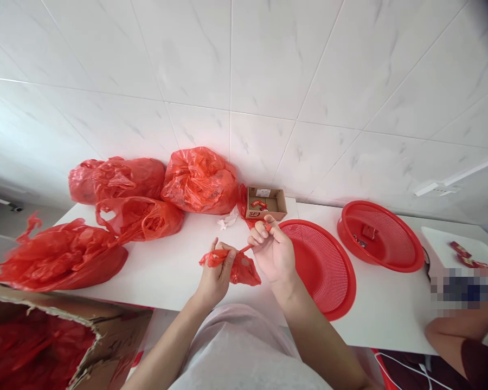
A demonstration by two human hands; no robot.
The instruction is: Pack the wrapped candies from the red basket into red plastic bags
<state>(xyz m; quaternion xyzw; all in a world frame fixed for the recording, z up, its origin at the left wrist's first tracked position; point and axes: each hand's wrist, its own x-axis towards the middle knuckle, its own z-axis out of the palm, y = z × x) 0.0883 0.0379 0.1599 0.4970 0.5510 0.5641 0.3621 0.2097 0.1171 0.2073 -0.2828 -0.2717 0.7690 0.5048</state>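
Observation:
Between my hands, close to my body, is a small red plastic bag. My left hand is closed around its gathered part, with the thumb on top. A thin twisted strand of the bag runs from there to my right hand, whose fingers pinch the end. The lower part of the bag hangs down to the right of my left hand. Just right of my right hand stands a red mesh basket, partly hidden by my forearm. Beyond my hands sits a small cardboard box with a few red packets in it.
Several filled red plastic bags line the left and back. A large cardboard box holding red plastic stands front left. A second red basket and a white tray with red packets are right, beside another person's arm. Crumpled tissue lies mid-table.

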